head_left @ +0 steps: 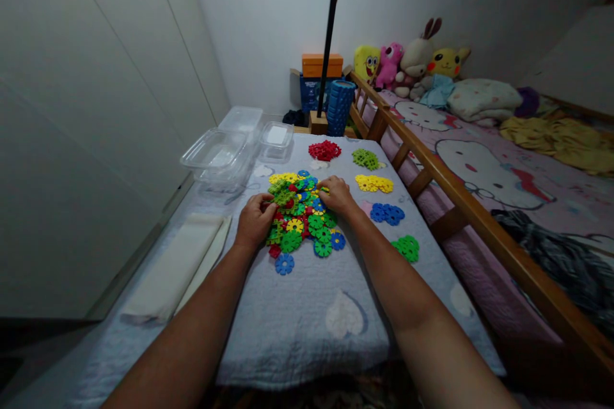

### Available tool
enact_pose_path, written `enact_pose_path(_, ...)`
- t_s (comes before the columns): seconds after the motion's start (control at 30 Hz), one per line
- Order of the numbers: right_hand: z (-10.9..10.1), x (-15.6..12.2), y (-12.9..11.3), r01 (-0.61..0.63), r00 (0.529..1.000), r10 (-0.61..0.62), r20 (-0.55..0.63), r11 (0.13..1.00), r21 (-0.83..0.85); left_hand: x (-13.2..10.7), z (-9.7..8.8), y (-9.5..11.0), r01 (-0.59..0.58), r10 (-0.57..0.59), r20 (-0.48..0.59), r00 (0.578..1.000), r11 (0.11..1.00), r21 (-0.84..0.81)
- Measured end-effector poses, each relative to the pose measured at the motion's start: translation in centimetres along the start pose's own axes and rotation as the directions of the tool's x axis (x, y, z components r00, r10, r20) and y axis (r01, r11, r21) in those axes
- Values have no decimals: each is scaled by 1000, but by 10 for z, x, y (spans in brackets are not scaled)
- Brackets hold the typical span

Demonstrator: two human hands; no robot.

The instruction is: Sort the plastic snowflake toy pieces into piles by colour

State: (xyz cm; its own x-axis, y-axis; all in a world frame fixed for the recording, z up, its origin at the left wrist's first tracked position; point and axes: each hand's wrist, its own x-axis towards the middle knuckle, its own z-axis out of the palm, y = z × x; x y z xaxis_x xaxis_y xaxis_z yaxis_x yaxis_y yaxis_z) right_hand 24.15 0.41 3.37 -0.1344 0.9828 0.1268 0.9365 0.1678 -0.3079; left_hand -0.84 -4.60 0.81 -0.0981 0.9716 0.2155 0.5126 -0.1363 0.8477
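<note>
A mixed pile of plastic snowflake discs (307, 211) in red, yellow, blue and two greens lies on the cloth-covered table. My left hand (256, 220) is at the pile's left edge, its thumb and fingers curled together beside light green pieces (277, 230); what is between them is hidden. On the far right side of the pile, my right hand (337, 196) has bent fingers closed by a yellow piece, and their grip is too small to make out. One blue disc (284, 264) lies at the pile's near edge.
Separate groups lie along the right: red pieces (325, 151), light green pieces (366, 159), yellow discs (374, 183), blue discs (387, 213), green discs (407, 248). Clear plastic containers (215, 156) and folded cloth (180, 265) are on the left. A wooden bed rail (432, 182) borders the table.
</note>
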Motion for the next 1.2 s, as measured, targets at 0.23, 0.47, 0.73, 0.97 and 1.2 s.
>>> enact_pose_path(0.23,3,-8,11,-62,996,62,-60,998,4,1,1,-3,4,-4,0,1000,1000,-9)
enact_pose_path(0.47,7,-12,10,-12,999,15,-47,998,66,0,1,-2,16,-16,-6,1000,1000,-14)
enact_pose_path(0.73,6,-15,16,-33,996,39,-81,997,71,1,2,-3,6,-6,-14,1000,1000,-16)
enact_pose_path(0.97,8,-16,24,-30,992,44,-121,993,114,1,1,-2,-4,4,-8,1000,1000,4)
enact_pose_path(1.2,11,-17,19,16,997,-6,-80,991,134,0,1,-1,7,-7,-14,1000,1000,10)
